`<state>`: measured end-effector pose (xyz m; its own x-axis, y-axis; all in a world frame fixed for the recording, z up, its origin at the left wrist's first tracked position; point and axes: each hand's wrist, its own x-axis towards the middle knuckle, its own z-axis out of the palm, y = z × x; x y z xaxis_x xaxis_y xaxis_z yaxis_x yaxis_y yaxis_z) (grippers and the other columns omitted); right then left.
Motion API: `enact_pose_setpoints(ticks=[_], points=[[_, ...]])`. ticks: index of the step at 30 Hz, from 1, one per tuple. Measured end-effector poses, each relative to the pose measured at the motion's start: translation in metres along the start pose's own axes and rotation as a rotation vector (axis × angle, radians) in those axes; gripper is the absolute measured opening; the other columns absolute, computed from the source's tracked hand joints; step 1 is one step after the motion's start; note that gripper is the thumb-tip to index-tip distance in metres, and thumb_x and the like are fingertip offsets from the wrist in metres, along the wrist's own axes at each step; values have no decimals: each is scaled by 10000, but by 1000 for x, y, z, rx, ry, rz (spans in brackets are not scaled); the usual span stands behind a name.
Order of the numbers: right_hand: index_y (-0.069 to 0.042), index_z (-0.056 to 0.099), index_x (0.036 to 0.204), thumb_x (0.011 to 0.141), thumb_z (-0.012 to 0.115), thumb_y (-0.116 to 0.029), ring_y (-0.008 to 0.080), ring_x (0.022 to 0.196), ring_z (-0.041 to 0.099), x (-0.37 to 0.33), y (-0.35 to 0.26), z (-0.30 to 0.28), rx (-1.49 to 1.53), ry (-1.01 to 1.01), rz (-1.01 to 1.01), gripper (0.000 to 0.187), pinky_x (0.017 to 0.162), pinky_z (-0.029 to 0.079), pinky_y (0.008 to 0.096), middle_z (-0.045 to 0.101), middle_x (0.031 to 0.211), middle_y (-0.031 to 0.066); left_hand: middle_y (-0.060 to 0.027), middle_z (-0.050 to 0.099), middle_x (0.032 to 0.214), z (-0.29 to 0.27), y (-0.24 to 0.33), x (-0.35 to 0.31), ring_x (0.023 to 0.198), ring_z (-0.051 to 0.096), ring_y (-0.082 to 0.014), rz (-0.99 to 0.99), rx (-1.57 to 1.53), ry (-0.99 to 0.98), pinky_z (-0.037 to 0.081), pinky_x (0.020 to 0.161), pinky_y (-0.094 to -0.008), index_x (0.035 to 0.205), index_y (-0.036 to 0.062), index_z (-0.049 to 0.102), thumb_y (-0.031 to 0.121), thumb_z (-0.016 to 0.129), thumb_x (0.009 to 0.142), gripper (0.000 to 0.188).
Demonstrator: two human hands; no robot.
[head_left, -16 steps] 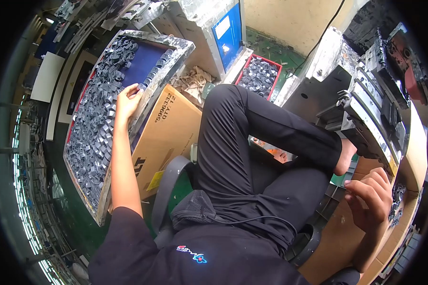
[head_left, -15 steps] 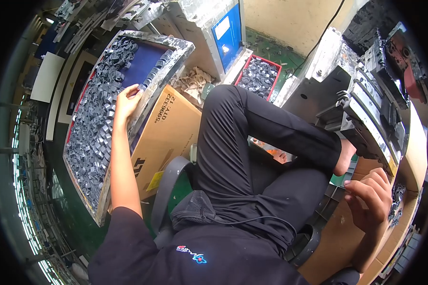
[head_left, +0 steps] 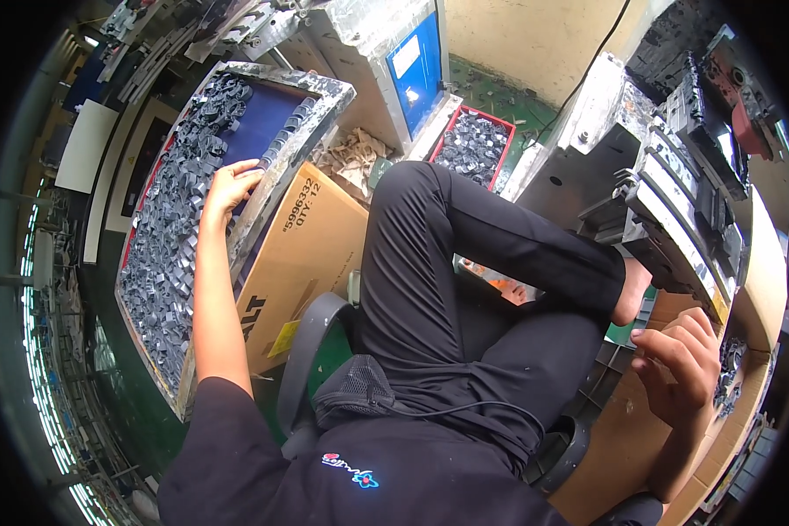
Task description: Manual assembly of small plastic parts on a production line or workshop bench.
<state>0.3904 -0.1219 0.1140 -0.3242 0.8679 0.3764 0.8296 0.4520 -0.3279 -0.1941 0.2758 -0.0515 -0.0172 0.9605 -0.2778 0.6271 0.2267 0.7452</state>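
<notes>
My left hand (head_left: 230, 187) reaches over the right side of a shallow framed tray (head_left: 337, 90). Its thumb and fingertips come together on a small grey plastic piece (head_left: 265, 161) at the near end of a row of similar pieces (head_left: 291, 126) along the tray's inner edge. The fingers partly cover that piece. A big heap of loose grey curved pieces (head_left: 171, 219) fills the tray's left side, beside a bare blue area (head_left: 263, 114). At the right, my right hand (head_left: 682, 358) hangs with loosely bent fingers, thumb apart from index, nothing visible in it, near an open cardboard box (head_left: 767, 302).
A cardboard box (head_left: 311, 237) leans beside the tray. Beyond my knee stands a red-rimmed bin (head_left: 506, 145) of grey pieces, next to a machine cabinet (head_left: 416, 66) with a blue panel. Metal machinery (head_left: 675, 219) stands at the right. My chair's armrest (head_left: 302, 342) is by my left side.
My left hand has shifted slightly left and down in the picture, its fingertips staying by the row's near end. My right hand keeps nearly the same place and pose.
</notes>
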Motion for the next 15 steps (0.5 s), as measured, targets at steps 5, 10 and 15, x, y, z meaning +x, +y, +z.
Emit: enact_pose_setpoints(ticks=[5, 10, 15], points=[[-48, 768, 1145, 914, 872, -192, 243, 655, 587, 0, 1, 1, -4, 0, -8, 291, 712, 446, 402, 655, 771, 42, -84, 832, 1088, 5, -2, 3, 840, 736, -110, -5, -58, 33, 551, 657, -273, 1443, -29, 713, 190, 829, 986, 519], [-49, 768, 1148, 915, 877, -210, 241, 656, 589, 0, 2, 1, -9, 0, -6, 304, 713, 447, 401, 655, 767, 40, -67, 821, 1146, 7, -4, 9, 888, 730, -113, 28, -27, 15, 539, 687, -272, 1459, 0, 715, 220, 819, 1009, 511], [-51, 767, 1153, 913, 880, -225, 241, 655, 586, 0, 2, 0, -7, -6, 0, 317, 712, 445, 401, 659, 772, 39, -51, 815, 1214, 8, -4, 14, 958, 724, -121, 25, 12, 16, 520, 734, -267, 1471, 40, 725, 251, 811, 1022, 503]])
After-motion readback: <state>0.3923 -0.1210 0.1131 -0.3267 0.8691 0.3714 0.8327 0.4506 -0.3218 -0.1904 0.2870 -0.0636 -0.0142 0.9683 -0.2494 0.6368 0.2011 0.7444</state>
